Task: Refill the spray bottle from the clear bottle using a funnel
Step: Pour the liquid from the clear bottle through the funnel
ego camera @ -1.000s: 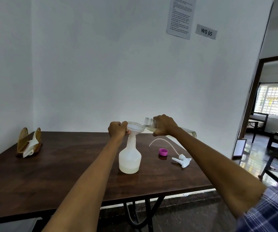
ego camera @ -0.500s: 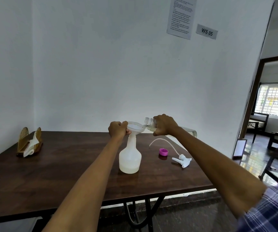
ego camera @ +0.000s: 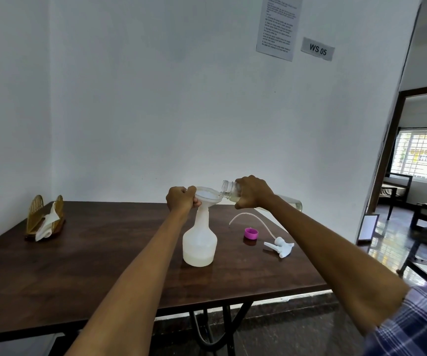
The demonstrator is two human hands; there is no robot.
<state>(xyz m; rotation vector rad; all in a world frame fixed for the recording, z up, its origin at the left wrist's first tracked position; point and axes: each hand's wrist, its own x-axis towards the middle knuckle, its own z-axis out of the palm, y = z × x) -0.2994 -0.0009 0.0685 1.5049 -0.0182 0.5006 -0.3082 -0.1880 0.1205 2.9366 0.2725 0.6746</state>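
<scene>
A white translucent spray bottle (ego camera: 199,242) stands upright mid-table with a little liquid at its bottom. In its neck sits a white funnel (ego camera: 207,196), and my left hand (ego camera: 180,200) grips the funnel's left rim. My right hand (ego camera: 252,192) grips the clear bottle (ego camera: 229,189) near its neck and holds it tilted almost flat, mouth at the funnel's right edge. The bottle's far end (ego camera: 293,202) sticks out behind my right forearm. The spray head (ego camera: 280,246) with its thin tube lies on the table to the right.
A pink cap (ego camera: 251,233) lies open side up between the spray bottle and the spray head. A wooden napkin holder (ego camera: 44,218) with tissue stands at the dark table's (ego camera: 78,265) far left. An open doorway with chairs lies to the right.
</scene>
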